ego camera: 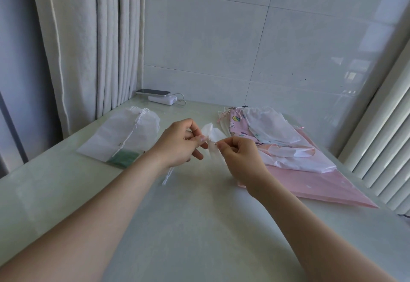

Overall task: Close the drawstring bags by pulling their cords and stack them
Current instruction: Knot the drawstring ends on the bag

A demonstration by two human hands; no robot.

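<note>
Pale tabletop (pixel 199 226) by a tiled wall (pixel 221 37): a person's left hand (pixel 177 143) and right hand (pixel 240 155) hold a small white bag (pixel 211 134) above its middle, thumb and forefinger of each pinching it near the top. A flat white bag (pixel 124 135) lies to the left, a heap of pink and white bags (pixel 288 148) to the right.

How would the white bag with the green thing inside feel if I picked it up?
Probably floppy and light: the white bag lies thin and flat. It might sag toward the green thing sitting at one end.
</note>
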